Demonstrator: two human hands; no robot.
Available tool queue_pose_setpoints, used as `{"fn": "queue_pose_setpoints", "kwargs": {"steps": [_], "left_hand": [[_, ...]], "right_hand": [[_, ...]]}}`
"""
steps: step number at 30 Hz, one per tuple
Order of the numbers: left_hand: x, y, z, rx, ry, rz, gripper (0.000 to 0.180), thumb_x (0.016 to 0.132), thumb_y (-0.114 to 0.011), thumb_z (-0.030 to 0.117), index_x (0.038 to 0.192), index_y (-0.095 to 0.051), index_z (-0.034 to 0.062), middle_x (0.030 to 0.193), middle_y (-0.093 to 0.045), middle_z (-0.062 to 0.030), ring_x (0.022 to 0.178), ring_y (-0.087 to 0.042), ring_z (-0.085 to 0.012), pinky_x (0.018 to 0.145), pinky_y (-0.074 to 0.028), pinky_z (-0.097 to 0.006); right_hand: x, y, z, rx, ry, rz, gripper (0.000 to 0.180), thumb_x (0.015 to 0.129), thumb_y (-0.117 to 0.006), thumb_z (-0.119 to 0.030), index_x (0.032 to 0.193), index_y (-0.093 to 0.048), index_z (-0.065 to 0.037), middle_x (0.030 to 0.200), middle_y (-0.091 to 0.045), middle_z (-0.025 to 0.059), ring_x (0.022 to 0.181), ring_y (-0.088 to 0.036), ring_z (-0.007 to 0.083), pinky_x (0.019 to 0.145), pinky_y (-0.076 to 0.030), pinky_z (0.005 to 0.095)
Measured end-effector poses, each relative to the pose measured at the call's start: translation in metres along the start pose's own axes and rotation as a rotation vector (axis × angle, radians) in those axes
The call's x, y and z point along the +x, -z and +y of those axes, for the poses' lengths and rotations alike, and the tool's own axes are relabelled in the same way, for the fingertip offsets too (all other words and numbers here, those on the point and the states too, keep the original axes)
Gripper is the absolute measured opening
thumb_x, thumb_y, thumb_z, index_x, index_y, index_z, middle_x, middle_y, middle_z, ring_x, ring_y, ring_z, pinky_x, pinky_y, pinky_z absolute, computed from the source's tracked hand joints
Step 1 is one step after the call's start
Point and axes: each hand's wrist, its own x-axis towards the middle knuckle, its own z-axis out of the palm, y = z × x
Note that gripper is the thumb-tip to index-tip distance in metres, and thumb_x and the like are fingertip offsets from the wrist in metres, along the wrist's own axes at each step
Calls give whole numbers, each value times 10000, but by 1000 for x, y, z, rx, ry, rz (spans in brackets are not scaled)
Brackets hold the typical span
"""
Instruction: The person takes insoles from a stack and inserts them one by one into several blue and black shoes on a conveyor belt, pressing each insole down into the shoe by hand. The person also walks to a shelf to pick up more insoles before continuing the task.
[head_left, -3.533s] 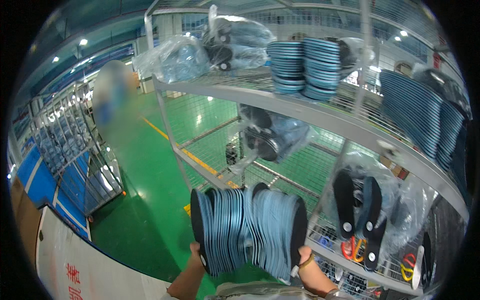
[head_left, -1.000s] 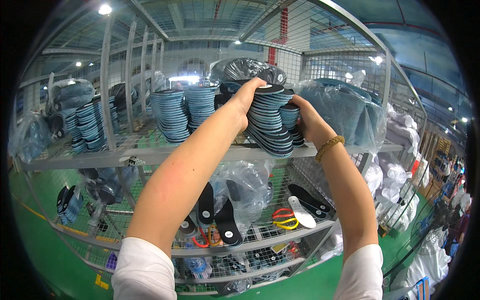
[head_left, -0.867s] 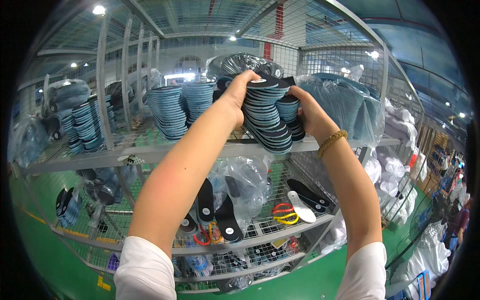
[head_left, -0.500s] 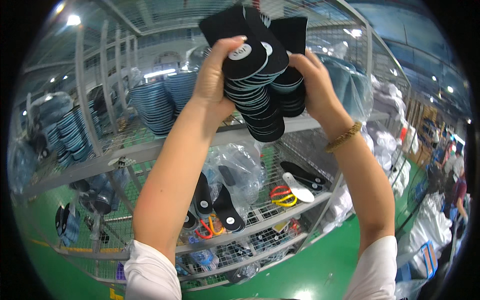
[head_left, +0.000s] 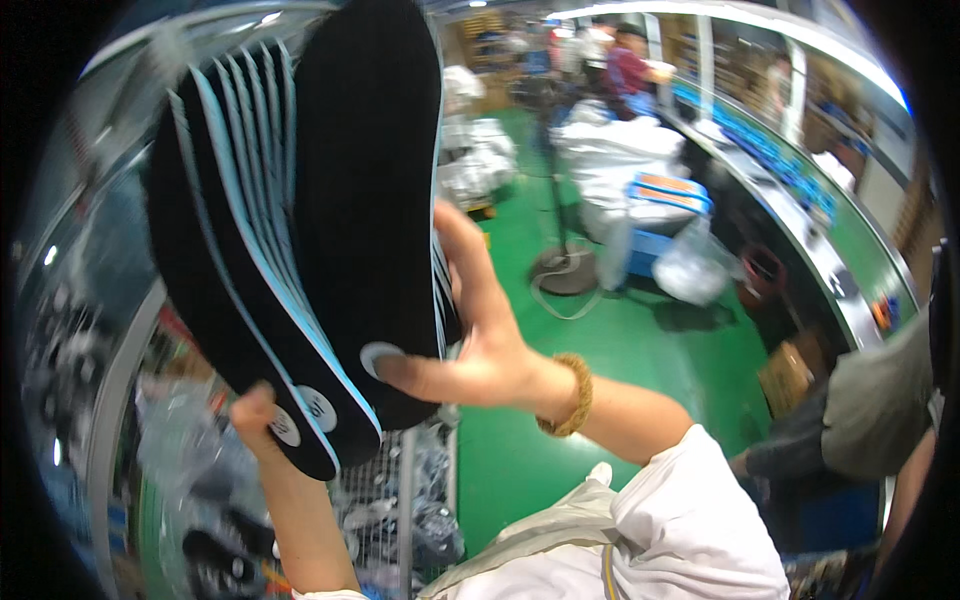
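Note:
Two stacks of black shoe insoles with light blue undersides and round white labels fill the upper left of the view, held up close. The left stack of insoles (head_left: 190, 260) is fanned out at its edges, and my left hand (head_left: 258, 415) grips its lower end with the thumb near a label. Most of that hand's fingers are hidden behind the insoles. Around the right stack of insoles (head_left: 365, 200) my right hand (head_left: 485, 345) is closed, its thumb pressed by a label and its fingers along the outer side. A woven bracelet (head_left: 570, 395) circles my right wrist.
At lower left stands a metal mesh rack (head_left: 405, 500) with plastic-wrapped goods. A round stand base (head_left: 565, 270), white sacks (head_left: 625, 150) and a blue crate (head_left: 650, 255) occupy the green floor. Along the right runs a long workbench (head_left: 800, 225); a person in grey (head_left: 880, 400) is near it.
My view has turned right, away from the rack shelves towards the aisle and workbench. The insoles have come closer, swung to the left and spread into two upright stacks, still in both hands.

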Motion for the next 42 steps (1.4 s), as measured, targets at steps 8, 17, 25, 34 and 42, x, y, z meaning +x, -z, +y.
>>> {"fn": "queue_pose_setpoints", "kwargs": {"steps": [8,17,25,34,42], "left_hand": [[26,-173,-249,-397,961,-514,254,665,-557,242,812,-588,38,803,-622,-97,728,-619,-209,696,-515,-327],[38,-355,-424,-376,1415,-641,258,701,-569,210,851,-592,1,823,-631,-112,731,-619,-207,709,-507,-319],[117,-532,-569,-462,1317,-740,314,667,-555,224,884,-588,-1,829,-630,-94,784,-611,-210,741,-497,-337],[154,-808,-668,-606,1363,-958,525,675,-528,327,1069,-518,-19,988,-597,-130,867,-591,-248,762,-486,-359],[127,-990,-719,-563,1325,-804,381,672,-569,332,937,-582,58,917,-611,-72,856,-582,-204,789,-474,-360]], "right_hand": [[-113,240,42,-181,-733,506,915,621,-724,-340,1300,-225,16,1269,-271,198,1213,-263,297,1016,-220,359],[-164,448,71,220,-881,1234,648,705,-596,-68,1255,-267,28,1048,-506,134,946,-530,187,837,-433,305],[-142,650,83,-129,-577,1495,428,689,-510,-61,1109,-435,-26,1004,-532,83,907,-532,177,815,-434,297],[-122,905,31,-613,-184,1511,563,667,-546,-66,1200,-378,2,1067,-502,99,963,-513,202,855,-406,303],[-174,1148,42,-892,-309,1579,677,655,-631,-88,1241,-322,52,1101,-479,109,953,-496,176,846,-410,299]]}}
